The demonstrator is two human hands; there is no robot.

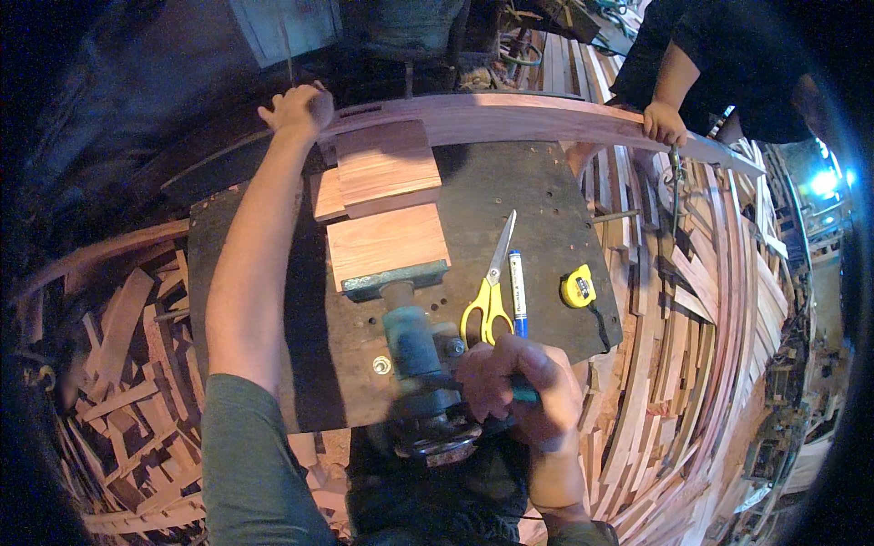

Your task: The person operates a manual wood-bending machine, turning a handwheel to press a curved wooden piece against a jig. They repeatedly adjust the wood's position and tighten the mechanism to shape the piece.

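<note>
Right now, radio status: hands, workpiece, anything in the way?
Left hand at the long board; right hand curled round the vise handle. Wood blocks between vise and board. Scissors and marker close beyond right hand.

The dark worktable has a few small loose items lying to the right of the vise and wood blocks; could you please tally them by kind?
Scissors with yellow handles: 1
White-and-blue marker: 1
Yellow tape measure: 1
Total: 3
</note>
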